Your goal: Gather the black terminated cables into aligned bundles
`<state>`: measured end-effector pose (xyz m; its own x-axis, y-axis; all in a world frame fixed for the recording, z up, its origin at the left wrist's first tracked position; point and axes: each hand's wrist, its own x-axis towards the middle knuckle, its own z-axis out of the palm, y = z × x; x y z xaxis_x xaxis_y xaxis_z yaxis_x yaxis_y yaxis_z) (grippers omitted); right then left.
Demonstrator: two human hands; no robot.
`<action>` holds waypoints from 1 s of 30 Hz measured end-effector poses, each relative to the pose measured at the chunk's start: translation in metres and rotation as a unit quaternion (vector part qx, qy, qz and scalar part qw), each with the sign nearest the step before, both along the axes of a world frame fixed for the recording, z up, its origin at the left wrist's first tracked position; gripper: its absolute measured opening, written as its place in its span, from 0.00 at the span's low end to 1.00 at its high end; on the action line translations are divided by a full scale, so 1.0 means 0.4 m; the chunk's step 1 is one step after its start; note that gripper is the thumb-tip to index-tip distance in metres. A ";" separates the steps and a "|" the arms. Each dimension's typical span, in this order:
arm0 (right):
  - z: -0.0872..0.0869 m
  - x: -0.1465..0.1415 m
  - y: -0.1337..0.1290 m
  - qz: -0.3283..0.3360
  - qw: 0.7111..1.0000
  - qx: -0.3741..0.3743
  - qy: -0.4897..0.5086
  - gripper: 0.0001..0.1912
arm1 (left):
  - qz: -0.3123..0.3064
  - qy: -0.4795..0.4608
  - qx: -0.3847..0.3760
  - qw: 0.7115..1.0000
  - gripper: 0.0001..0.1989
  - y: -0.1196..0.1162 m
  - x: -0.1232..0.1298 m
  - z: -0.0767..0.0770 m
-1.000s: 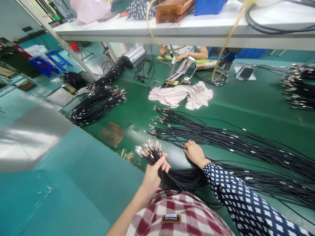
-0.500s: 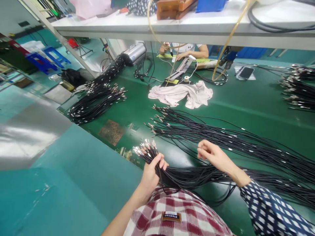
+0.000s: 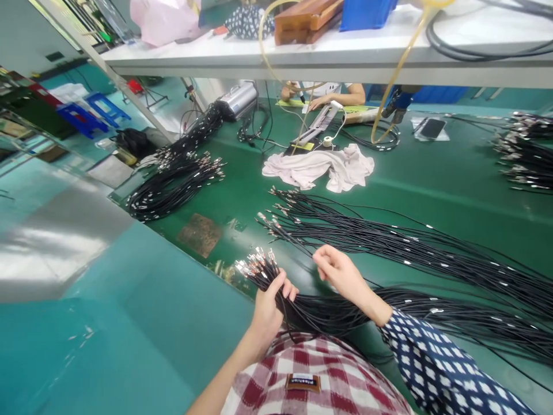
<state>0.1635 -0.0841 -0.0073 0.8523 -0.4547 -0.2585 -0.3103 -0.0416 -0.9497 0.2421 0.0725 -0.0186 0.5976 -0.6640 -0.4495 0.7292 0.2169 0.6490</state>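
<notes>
Near the table's front edge my left hand [image 3: 273, 300] is wrapped round a thick bundle of black cables [image 3: 337, 311], whose metal-tipped ends [image 3: 258, 265] fan out past my thumb. To its right, my right hand [image 3: 339, 272] pinches a few black cables [image 3: 298, 243] just behind their tips, at the near side of a second spread of cables [image 3: 371, 227]. That spread lies flat on the green table, tips to the left, with white tags along its length. How many cables the right fingers hold I cannot make out.
A white cloth [image 3: 319, 167] lies beyond the cables. Coiled cables [image 3: 173, 187] sit at the left, and another bundle [image 3: 527, 151] at the far right. A phone [image 3: 432, 128] rests at the back. A shelf [image 3: 302, 66] crosses overhead; a co-worker's hands [image 3: 322, 100] show beneath it.
My right hand has moved left and closed on a few cables, whose tips now stand slightly apart from the spread. My left hand still grips its bundle.
</notes>
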 end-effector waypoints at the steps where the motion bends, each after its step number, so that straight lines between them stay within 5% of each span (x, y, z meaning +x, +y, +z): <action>1: 0.000 -0.026 0.005 -0.001 0.999 0.039 0.000 0.14 | 0.004 -0.001 0.004 1.000 0.05 -0.001 -0.001 0.000; 4: -0.003 -0.110 0.041 0.016 0.993 0.118 0.011 0.15 | 0.003 -0.002 0.002 1.000 0.12 -0.005 0.002 0.001; 10: -0.024 -0.211 0.123 0.012 0.990 0.127 0.059 0.14 | -0.006 0.003 0.023 1.000 0.09 -0.015 0.015 -0.001; 17: 0.016 -0.131 0.119 -0.037 0.999 -0.026 0.020 0.14 | -0.034 -0.025 0.085 0.995 0.10 -0.009 0.018 0.012; 21: 0.025 -0.075 0.124 0.038 0.991 -0.121 0.043 0.15 | -0.041 -0.025 0.068 0.997 0.11 -0.001 0.017 0.010; 25: -0.030 -0.042 0.041 0.160 0.982 -0.071 0.065 0.19 | -0.022 0.016 0.002 1.000 0.07 0.002 0.011 0.005; 30: -0.160 -0.019 -0.081 0.050 0.919 -0.295 0.256 0.13 | -0.001 0.019 -0.010 1.000 0.11 -0.005 0.005 -0.004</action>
